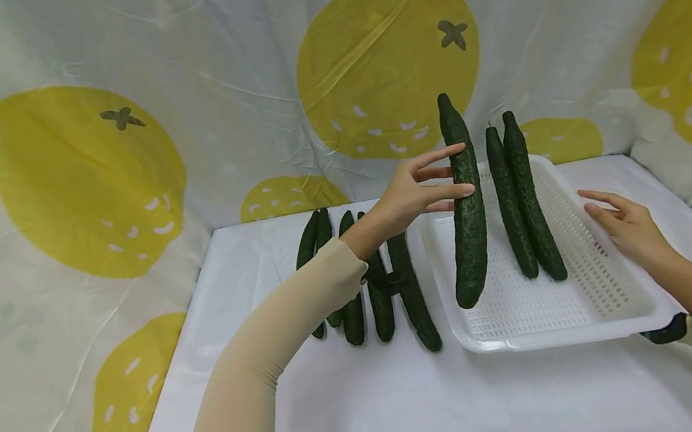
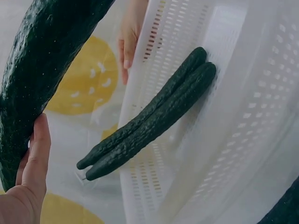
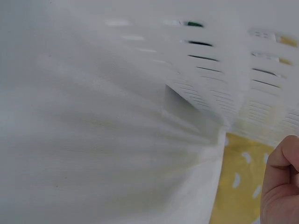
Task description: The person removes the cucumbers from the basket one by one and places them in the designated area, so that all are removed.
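Note:
My left hand (image 1: 410, 195) grips a long dark green cucumber (image 1: 471, 245) between thumb and fingers, holding it near upright over the left side of a white perforated plastic basket (image 1: 561, 337). That cucumber fills the upper left of the left wrist view. Two more cucumbers (image 2: 154, 116) lie side by side in the basket, their far ends leaning over its back rim. At the basket's right rim, my right hand (image 1: 628, 225) rests with its fingers loosely extended. The right wrist view has the basket's slotted outer wall (image 3: 201, 56) and part of that hand.
Several cucumbers (image 1: 415, 300) lie in a row on the white tablecloth (image 1: 366, 404), left of the basket and partly behind my left forearm. A pale curtain (image 1: 212, 82) printed with yellow lemons hangs behind and at the sides.

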Motion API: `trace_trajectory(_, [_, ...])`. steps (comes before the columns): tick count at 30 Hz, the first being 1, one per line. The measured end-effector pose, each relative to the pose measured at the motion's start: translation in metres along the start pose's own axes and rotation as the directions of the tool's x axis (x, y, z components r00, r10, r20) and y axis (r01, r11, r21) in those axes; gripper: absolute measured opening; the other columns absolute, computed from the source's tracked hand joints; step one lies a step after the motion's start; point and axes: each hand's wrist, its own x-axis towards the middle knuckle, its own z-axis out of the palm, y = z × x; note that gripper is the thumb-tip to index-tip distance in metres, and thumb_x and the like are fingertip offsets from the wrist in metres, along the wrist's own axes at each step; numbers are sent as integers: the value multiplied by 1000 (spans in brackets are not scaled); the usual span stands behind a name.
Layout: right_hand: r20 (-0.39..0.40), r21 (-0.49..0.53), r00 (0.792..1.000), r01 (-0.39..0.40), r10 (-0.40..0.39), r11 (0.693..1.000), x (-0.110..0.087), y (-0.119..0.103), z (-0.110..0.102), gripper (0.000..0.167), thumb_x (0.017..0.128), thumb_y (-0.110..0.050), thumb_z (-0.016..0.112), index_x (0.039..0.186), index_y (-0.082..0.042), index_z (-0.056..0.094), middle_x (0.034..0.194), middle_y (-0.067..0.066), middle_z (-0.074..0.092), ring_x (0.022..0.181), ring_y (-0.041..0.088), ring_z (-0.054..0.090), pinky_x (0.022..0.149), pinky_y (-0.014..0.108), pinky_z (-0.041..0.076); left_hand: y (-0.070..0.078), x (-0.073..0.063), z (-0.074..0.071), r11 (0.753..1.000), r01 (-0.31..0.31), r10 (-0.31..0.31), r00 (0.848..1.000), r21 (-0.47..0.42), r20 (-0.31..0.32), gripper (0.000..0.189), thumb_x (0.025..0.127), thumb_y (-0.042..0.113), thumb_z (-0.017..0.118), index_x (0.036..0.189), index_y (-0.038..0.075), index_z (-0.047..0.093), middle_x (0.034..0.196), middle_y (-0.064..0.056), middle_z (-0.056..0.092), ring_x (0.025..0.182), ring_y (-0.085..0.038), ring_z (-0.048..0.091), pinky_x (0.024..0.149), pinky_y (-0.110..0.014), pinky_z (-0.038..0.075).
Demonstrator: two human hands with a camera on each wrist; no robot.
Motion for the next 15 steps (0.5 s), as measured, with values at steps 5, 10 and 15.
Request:
trace_trajectory(5, [9,-2,1000,-21,21,1000,-1,-1,0,41,104,-29,56,145,-31,55,86,-38,60,75,-14,57,59,9,48,-1,-13,-17,999,25,-24,999,25,-23,60,87,3,77,140,26,60,133,-6,53,124,-20,53,87,-40,58])
trace_trajectory(10, [10,10,999,-33,33,999,-2,0,0,41,104,-29,56,145,-32,54,87,-38,60,75,-14,57,58,11,49,-4,-27,-34,997,36,-33,998,70,-51,61,87,3,78,141,25,60,137,-9,52,124,-19,54,87,-41,58])
trace_trajectory(15, [18,17,999,-35,34,999,-2,-1,0,42,104,-29,56,146,-31,54,87,-37,60,74,-13,58,57,12,50,-8,-40,-49,993,51,-43,995,105,-85,61,87,4,78,141,26,60,140,-10,50,124,-20,54,87,-42,58])
